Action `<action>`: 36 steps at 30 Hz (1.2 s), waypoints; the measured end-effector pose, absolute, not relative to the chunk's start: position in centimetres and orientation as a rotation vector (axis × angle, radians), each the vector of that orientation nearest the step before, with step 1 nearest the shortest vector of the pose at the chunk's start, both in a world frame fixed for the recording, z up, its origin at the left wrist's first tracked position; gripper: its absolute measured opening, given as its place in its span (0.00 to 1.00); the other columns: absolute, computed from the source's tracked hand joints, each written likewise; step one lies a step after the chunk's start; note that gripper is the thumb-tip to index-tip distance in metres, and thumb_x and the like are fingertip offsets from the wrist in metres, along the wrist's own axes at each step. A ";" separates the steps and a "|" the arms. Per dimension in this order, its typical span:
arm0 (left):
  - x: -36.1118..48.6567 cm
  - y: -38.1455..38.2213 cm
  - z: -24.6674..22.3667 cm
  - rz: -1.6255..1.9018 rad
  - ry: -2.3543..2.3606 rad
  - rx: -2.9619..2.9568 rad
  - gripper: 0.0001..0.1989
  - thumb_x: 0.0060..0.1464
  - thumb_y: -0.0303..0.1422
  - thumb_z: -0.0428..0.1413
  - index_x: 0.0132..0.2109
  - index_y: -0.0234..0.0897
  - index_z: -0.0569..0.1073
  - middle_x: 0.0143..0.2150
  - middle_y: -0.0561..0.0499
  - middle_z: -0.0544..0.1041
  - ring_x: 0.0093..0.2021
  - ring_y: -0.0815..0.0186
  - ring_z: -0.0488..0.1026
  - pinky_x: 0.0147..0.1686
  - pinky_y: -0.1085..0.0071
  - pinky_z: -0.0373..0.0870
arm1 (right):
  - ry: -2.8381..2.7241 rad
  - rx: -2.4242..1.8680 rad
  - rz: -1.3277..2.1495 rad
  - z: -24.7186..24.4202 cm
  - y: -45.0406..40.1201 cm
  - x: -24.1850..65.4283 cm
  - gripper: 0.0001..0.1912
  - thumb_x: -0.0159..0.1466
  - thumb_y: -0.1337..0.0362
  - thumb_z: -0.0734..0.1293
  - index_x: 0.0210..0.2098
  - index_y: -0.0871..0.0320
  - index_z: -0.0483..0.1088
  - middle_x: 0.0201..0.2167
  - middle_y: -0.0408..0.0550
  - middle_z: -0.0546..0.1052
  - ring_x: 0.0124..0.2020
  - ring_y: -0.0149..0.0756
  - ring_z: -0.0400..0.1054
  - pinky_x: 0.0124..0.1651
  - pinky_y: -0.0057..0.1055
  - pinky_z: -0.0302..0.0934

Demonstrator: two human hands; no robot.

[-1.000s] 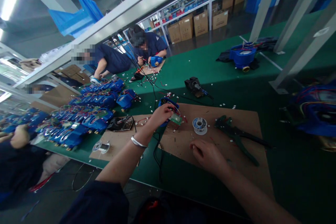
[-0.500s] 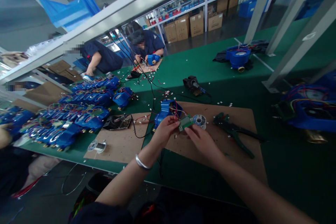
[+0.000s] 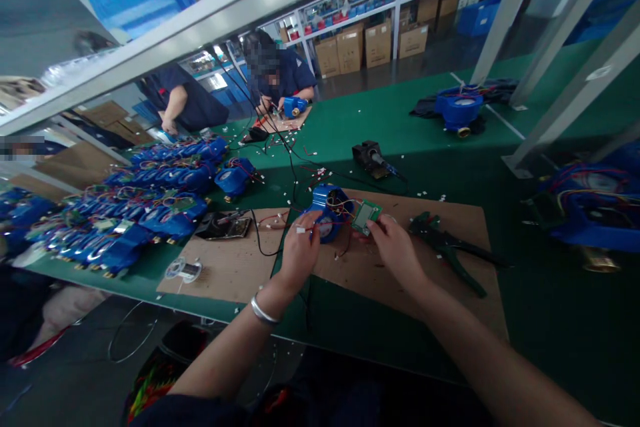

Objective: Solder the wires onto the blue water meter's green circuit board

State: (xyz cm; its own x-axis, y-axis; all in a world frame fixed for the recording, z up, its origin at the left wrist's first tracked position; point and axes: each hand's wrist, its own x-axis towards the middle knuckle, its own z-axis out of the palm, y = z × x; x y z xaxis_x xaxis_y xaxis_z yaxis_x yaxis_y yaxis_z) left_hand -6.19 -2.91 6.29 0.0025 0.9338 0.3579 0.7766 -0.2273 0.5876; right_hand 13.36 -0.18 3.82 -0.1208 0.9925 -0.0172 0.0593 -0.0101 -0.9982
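Note:
My right hand (image 3: pixel 393 243) pinches a green circuit board (image 3: pixel 365 215) with a grey display by its lower right edge. Thin wires run from the board to a blue meter (image 3: pixel 327 228), whose round dial and open wiring cavity show. Against the left side of that meter, my left hand (image 3: pixel 301 247) has its fingers curled on the housing; a small white piece shows at the fingers, and their grip is partly hidden. Right of the board lies a green-handled hand tool (image 3: pixel 450 247) like a wire stripper, with nothing touching it.
Cardboard sheets (image 3: pixel 400 297) cover part of the green table (image 3: pixel 380 120). A solder spool (image 3: pixel 185 271) and rows of blue meters (image 3: pixel 115 227) lie left. A soldering iron in its black stand (image 3: pixel 373 161) is behind. Metal posts (image 3: pixel 565 93) rise right. Co-workers sit across.
My left hand has left the circuit board and moved left and down onto the blue meter. My right hand keeps the board, now turned more upright and slightly right.

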 end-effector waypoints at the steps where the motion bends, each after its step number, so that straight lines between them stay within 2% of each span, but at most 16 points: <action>1: -7.2 -2.3 6.4 1.005 1.902 2.090 0.18 0.60 0.31 0.47 0.56 0.38 0.66 0.58 0.44 0.68 0.61 0.60 0.61 0.63 0.60 0.52 | -1.268 -1.143 1.358 3.8 -0.2 13.2 0.08 0.63 0.58 0.59 0.34 0.56 0.64 0.34 0.50 0.74 0.31 0.38 0.72 0.34 0.35 0.68; 4: -9.7 0.5 6.3 0.818 2.101 1.884 0.26 0.57 0.40 0.52 0.58 0.31 0.63 0.61 0.37 0.64 0.63 0.53 0.58 0.61 0.57 0.53 | -1.220 -1.080 1.412 3.6 -0.2 13.0 0.10 0.63 0.57 0.59 0.39 0.57 0.64 0.37 0.51 0.74 0.30 0.38 0.74 0.34 0.36 0.70; 7: -10.7 3.3 6.3 0.629 2.016 1.661 0.32 0.52 0.50 0.54 0.56 0.30 0.66 0.55 0.35 0.71 0.55 0.50 0.68 0.51 0.60 0.65 | -1.274 -1.114 1.388 3.8 -0.1 13.1 0.12 0.63 0.58 0.58 0.42 0.58 0.65 0.40 0.53 0.74 0.31 0.36 0.74 0.35 0.35 0.71; 10: -10.5 5.0 6.5 0.633 1.782 1.676 0.29 0.45 0.47 0.61 0.51 0.33 0.69 0.48 0.40 0.76 0.46 0.55 0.74 0.41 0.66 0.70 | -1.310 -1.120 1.382 4.2 0.1 13.3 0.12 0.64 0.59 0.57 0.41 0.59 0.66 0.38 0.53 0.75 0.30 0.35 0.74 0.35 0.33 0.71; 13: -10.0 5.1 6.9 0.687 1.634 1.775 0.27 0.40 0.39 0.66 0.48 0.34 0.70 0.45 0.44 0.77 0.42 0.60 0.74 0.38 0.70 0.69 | -1.338 -1.151 1.339 4.6 0.4 13.6 0.12 0.64 0.60 0.56 0.41 0.59 0.66 0.35 0.51 0.76 0.28 0.34 0.73 0.31 0.31 0.69; 15: -9.7 4.5 7.1 0.681 1.653 1.797 0.23 0.41 0.39 0.65 0.44 0.34 0.71 0.42 0.44 0.77 0.40 0.60 0.73 0.37 0.71 0.68 | -1.414 -1.227 1.250 4.9 0.6 13.9 0.13 0.65 0.60 0.55 0.41 0.59 0.67 0.32 0.49 0.76 0.25 0.33 0.72 0.27 0.28 0.66; 17: -9.3 3.7 7.0 0.665 1.739 1.760 0.21 0.43 0.43 0.63 0.41 0.33 0.72 0.38 0.44 0.77 0.37 0.59 0.73 0.34 0.71 0.67 | -1.525 -1.313 1.105 5.1 0.9 14.3 0.14 0.65 0.61 0.54 0.41 0.59 0.68 0.26 0.47 0.75 0.22 0.33 0.70 0.25 0.27 0.62; 20: -8.3 2.5 6.5 0.633 1.899 1.685 0.26 0.41 0.50 0.62 0.40 0.34 0.70 0.38 0.43 0.77 0.37 0.57 0.73 0.33 0.70 0.66 | -1.648 -1.407 0.844 5.0 1.4 15.3 0.17 0.65 0.64 0.54 0.49 0.60 0.67 0.22 0.46 0.75 0.22 0.35 0.69 0.29 0.30 0.61; 23: -7.0 1.8 5.8 0.583 1.999 1.688 0.31 0.42 0.55 0.59 0.44 0.34 0.68 0.42 0.40 0.76 0.40 0.54 0.73 0.36 0.67 0.66 | -1.732 -1.495 0.633 4.3 1.9 16.5 0.22 0.65 0.65 0.54 0.57 0.61 0.63 0.29 0.51 0.77 0.27 0.39 0.71 0.37 0.35 0.62; 26: -6.1 1.7 5.4 0.526 2.003 1.764 0.34 0.46 0.58 0.53 0.48 0.32 0.66 0.46 0.35 0.74 0.44 0.49 0.73 0.39 0.62 0.67 | -1.836 -1.554 0.540 3.4 2.0 17.4 0.21 0.65 0.65 0.54 0.55 0.61 0.65 0.38 0.57 0.78 0.35 0.44 0.73 0.42 0.39 0.63; 29: -5.5 1.6 5.4 0.554 1.998 1.906 0.32 0.52 0.54 0.51 0.50 0.28 0.65 0.48 0.33 0.73 0.48 0.48 0.71 0.45 0.57 0.67 | -1.881 -1.576 0.466 2.8 1.8 17.5 0.22 0.65 0.66 0.54 0.56 0.61 0.65 0.43 0.58 0.77 0.42 0.47 0.72 0.46 0.40 0.63; 32: -4.6 0.7 6.1 0.803 2.030 2.173 0.26 0.57 0.41 0.52 0.56 0.27 0.62 0.55 0.32 0.68 0.57 0.50 0.64 0.56 0.53 0.61 | -1.886 -1.570 0.417 2.6 1.5 17.4 0.22 0.65 0.67 0.54 0.57 0.62 0.64 0.42 0.59 0.77 0.41 0.47 0.73 0.45 0.41 0.64; 34: -3.5 -0.5 6.7 0.967 1.928 2.384 0.22 0.59 0.32 0.50 0.59 0.30 0.59 0.60 0.36 0.63 0.62 0.55 0.59 0.60 0.54 0.56 | -1.892 -1.562 0.405 2.5 1.5 17.3 0.22 0.65 0.67 0.54 0.56 0.62 0.64 0.41 0.59 0.77 0.40 0.47 0.73 0.44 0.41 0.64; 36: -2.0 -1.7 7.1 0.966 1.704 2.558 0.18 0.61 0.26 0.45 0.57 0.33 0.62 0.58 0.41 0.66 0.60 0.60 0.61 0.60 0.59 0.58 | -1.912 -1.565 0.392 2.5 1.6 17.2 0.21 0.65 0.67 0.54 0.55 0.63 0.65 0.41 0.59 0.77 0.39 0.47 0.73 0.43 0.40 0.65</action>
